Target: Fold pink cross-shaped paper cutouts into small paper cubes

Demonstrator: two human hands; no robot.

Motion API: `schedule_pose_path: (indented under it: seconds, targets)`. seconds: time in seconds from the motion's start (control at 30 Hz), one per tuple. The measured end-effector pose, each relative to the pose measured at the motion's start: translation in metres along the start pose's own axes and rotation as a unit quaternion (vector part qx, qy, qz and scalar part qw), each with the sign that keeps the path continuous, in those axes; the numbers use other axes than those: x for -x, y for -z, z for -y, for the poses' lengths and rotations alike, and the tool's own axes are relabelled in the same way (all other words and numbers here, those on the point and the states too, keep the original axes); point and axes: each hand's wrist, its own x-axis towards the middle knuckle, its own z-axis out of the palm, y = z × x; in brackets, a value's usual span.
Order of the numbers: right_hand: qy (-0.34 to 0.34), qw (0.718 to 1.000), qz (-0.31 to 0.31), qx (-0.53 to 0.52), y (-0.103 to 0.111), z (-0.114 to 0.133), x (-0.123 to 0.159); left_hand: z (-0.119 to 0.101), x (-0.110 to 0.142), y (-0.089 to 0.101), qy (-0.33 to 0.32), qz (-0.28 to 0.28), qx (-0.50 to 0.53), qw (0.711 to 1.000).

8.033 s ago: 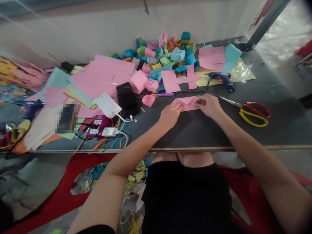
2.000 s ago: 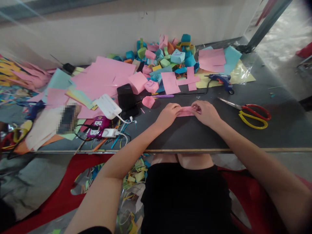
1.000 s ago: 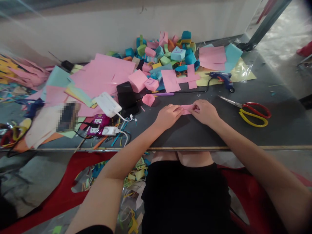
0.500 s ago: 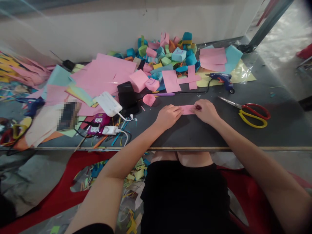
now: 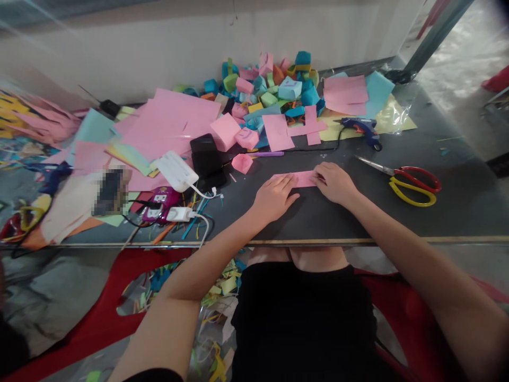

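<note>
A narrow folded pink paper strip (image 5: 304, 179) lies flat on the dark grey table (image 5: 397, 217) in front of me. My left hand (image 5: 273, 195) rests on its left end with the fingers stretched out flat. My right hand (image 5: 334, 182) presses on its right end with curled fingers. A small folded pink piece (image 5: 242, 163) sits just left of the strip, beyond my left hand.
Red and yellow scissors (image 5: 411, 183) lie to the right. A blue glue gun (image 5: 363, 129) is behind them. A heap of coloured paper boxes (image 5: 274, 87) and pink sheets (image 5: 170, 122) fills the back. A black phone (image 5: 204, 156), white charger (image 5: 177, 171) and cables lie at left.
The pink paper has been folded from a wider piece into a narrow strip. My left hand has flattened out over its left end; my right hand stays at the right end.
</note>
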Motion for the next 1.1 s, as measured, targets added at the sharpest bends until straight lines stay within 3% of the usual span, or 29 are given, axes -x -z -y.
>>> schedule_pose_path:
  seconds: [0.33, 0.5, 0.67, 0.73, 0.87, 0.97, 1.1]
  targets:
    - [-0.002, 0.999, -0.015, -0.032, -0.005, -0.005, -0.002, 0.0, 0.007, 0.004, 0.014, 0.052, -0.001, 0.999]
    - [-0.039, 0.997, -0.059, -0.014, -0.01, -0.009, 0.003, 0.002, 0.008, 0.004, 0.012, 0.055, 0.007, 0.998]
    - [-0.038, 0.994, -0.087, 0.058, 0.002, 0.017, 0.011, 0.0, 0.007, 0.005, 0.018, 0.067, 0.007, 0.998]
    - [0.006, 0.996, -0.072, 0.059, 0.004, 0.033, 0.013, -0.001, 0.007, 0.003, 0.015, 0.059, 0.006, 0.998]
    - [0.114, 0.991, 0.075, 0.017, -0.009, 0.051, 0.014, -0.002, 0.007, -0.002, 0.021, 0.045, 0.002, 0.999]
    - [0.117, 0.987, 0.109, 0.019, -0.02, 0.046, 0.018, -0.004, 0.007, -0.007, 0.03, 0.036, -0.001, 0.999]
    - [0.08, 0.992, 0.09, 0.034, -0.015, 0.028, 0.028, -0.004, 0.006, -0.01, 0.033, 0.026, -0.007, 0.999]
